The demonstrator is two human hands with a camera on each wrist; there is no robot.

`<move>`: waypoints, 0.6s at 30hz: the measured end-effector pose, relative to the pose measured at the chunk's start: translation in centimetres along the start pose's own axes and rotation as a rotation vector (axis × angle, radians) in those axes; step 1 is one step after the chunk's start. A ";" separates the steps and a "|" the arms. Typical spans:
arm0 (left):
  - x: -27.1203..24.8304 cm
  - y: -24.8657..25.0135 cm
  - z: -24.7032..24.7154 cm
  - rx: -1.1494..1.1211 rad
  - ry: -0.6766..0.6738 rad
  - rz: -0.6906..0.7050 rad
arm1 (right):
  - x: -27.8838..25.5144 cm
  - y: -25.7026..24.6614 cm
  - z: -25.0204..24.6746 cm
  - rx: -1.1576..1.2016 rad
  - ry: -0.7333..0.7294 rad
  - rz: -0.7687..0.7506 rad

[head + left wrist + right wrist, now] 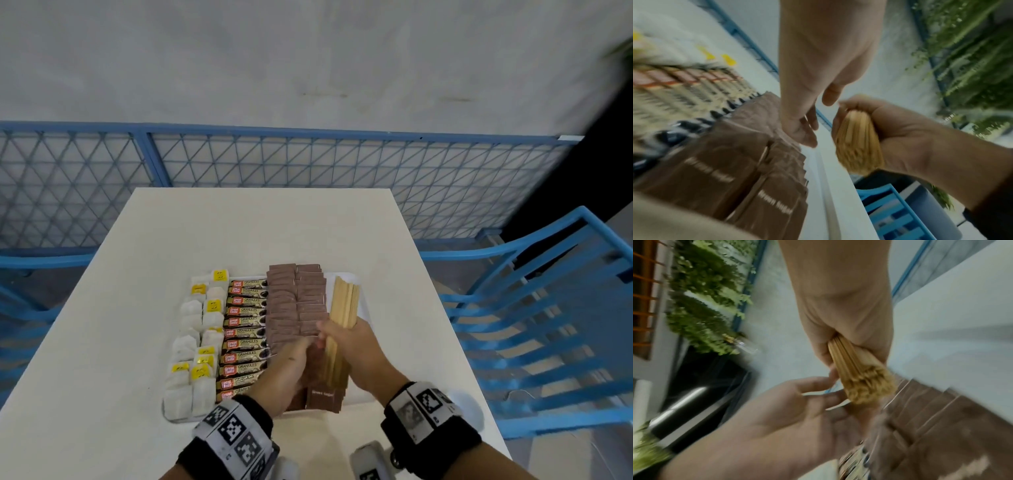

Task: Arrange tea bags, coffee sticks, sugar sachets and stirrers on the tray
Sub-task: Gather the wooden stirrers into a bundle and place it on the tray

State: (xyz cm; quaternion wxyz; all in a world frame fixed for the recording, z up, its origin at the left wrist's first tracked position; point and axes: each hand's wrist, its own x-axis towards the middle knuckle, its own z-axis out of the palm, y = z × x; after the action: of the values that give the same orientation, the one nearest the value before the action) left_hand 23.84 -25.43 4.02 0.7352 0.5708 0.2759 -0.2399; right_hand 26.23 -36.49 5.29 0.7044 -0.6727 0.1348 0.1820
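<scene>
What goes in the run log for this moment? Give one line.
right hand grips stirrers bundle | left hand open beside it over brown sugar sachets | tea bags, coffee sticks laid on tray

Brown sugar sachets (296,301), tan wooden stirrers (344,305), yellow-tagged white tea bags (197,342), blue chair (534,308).

My right hand (356,346): fingers curled round the stirrers (342,315). My left hand (291,366): fingers relaxed, just beside the right, holding nothing.
</scene>
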 end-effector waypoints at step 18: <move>9.2 2.2 7.1 0.604 -0.014 0.040 | 7.8 1.3 -5.6 -0.456 -0.070 0.326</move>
State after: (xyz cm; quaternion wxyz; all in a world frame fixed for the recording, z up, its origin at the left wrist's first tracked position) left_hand 33.00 -32.14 0.73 0.5386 0.7672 0.1756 -0.3008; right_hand 32.98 -41.48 0.36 0.5002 -0.7767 0.1725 0.3418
